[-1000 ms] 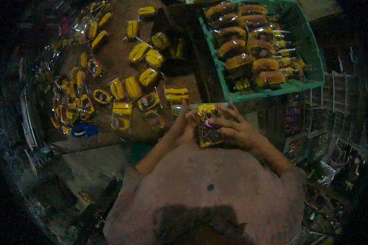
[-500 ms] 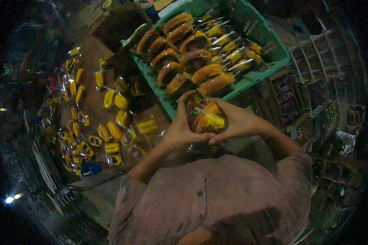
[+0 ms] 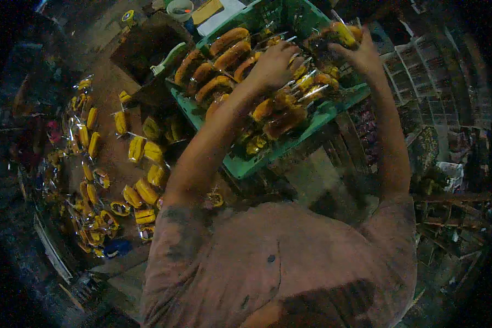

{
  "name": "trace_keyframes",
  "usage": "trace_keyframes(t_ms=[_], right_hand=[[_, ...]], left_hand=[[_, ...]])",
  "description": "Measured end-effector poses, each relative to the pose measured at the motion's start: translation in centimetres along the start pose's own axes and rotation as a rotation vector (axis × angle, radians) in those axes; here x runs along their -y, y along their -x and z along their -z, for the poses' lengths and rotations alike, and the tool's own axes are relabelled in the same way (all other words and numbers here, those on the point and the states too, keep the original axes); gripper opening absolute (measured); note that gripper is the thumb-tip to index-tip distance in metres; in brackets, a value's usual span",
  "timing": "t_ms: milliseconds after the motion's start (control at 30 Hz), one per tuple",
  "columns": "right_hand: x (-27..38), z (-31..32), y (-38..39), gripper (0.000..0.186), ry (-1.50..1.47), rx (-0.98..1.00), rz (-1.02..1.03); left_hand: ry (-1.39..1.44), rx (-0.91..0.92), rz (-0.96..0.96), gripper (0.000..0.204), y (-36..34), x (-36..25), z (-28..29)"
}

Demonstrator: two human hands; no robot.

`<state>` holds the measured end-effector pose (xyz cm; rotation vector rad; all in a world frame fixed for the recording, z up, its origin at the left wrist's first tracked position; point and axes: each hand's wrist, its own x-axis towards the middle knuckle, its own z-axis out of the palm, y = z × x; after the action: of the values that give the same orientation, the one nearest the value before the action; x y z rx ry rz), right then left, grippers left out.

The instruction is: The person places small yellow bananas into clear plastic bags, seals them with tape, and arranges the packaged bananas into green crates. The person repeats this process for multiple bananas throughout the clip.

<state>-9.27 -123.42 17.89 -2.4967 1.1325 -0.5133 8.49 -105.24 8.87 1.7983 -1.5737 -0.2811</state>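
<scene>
My left hand (image 3: 273, 65) reaches over the wrapped buns in the green crate (image 3: 295, 131), its fingers curled down among the packages; what they grip is hidden. At the crate's upper right, my right hand (image 3: 358, 54) grips a clear-wrapped bun (image 3: 341, 34) with yellow on it, raised above the other packages. Browned buns (image 3: 227, 39) stand in rows in the crate, with yellow wrapped pieces (image 3: 317, 82) among them on the right side.
Yellow wrapped buns (image 3: 136, 147) lie scattered over a brown surface (image 3: 112, 158) at left, with a blue object (image 3: 115, 249) at its near end. An open cardboard box (image 3: 128, 54) and a white tub (image 3: 177, 11) are beyond. Wire racks (image 3: 415, 82) are at right.
Both hands have moved from in front of my chest up to the crate; the right carries a bun to its upper right, and the left has separated from it. The view has also shifted.
</scene>
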Motion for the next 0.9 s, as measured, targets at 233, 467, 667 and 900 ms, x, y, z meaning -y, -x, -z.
trace_keyframes(t_ms=[233, 467, 667, 900], right_hand=[[0.4, -8.2, -1.1, 0.104, 0.692, -0.181, 0.21], [2.2, -11.9, -0.2, 0.103, 0.899, -0.144, 0.153], [-0.9, -14.1, -4.9, 0.107, 0.798, 0.148, -0.006], [-11.6, -17.5, -8.3, 0.075, 0.567, 0.241, 0.148]], left_hand=[[-0.287, 0.477, 0.13, 0.037, -4.2, 6.0, -6.3], [-0.398, 0.207, 0.012, 0.034, -3.1, 6.6, -8.7], [-0.227, 0.384, 0.2, 0.035, -4.5, 6.7, -8.8], [-0.351, 0.111, -0.068, 0.028, -0.3, 3.0, -5.6]])
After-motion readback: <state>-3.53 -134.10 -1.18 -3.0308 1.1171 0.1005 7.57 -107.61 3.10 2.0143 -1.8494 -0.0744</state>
